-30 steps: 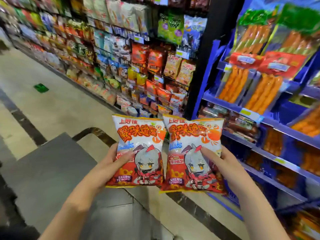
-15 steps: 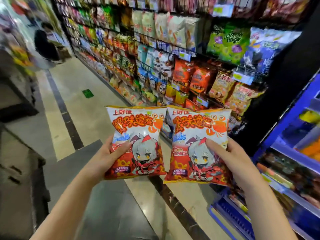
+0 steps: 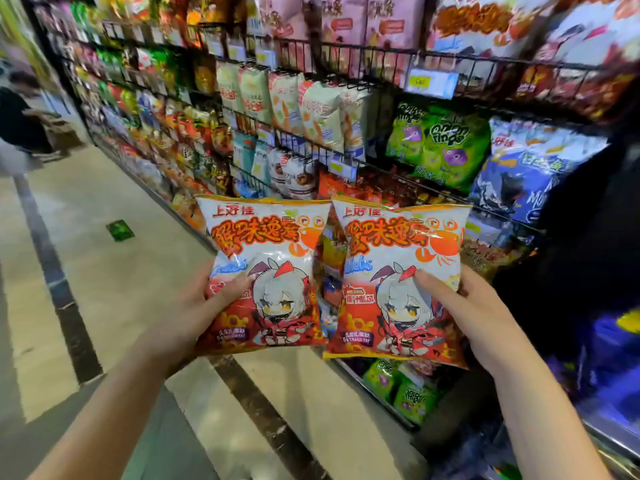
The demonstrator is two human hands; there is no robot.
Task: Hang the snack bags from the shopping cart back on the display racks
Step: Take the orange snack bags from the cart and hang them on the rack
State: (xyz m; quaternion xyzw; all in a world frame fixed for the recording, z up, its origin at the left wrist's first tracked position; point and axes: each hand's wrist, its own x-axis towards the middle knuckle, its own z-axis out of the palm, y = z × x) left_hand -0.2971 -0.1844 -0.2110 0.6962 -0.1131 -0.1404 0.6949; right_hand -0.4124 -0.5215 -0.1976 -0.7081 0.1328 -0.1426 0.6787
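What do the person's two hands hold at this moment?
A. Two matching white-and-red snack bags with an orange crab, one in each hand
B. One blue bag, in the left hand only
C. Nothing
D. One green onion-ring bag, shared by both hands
A: the left hand grips one white-and-red foil snack bag with an orange crab, thumb on its front, and the right hand grips the matching second bag the same way.

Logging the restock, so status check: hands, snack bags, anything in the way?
Left hand grips left snack bag, right hand grips right snack bag. Both bags unhung, held before the display rack. Only a person far down the aisle.
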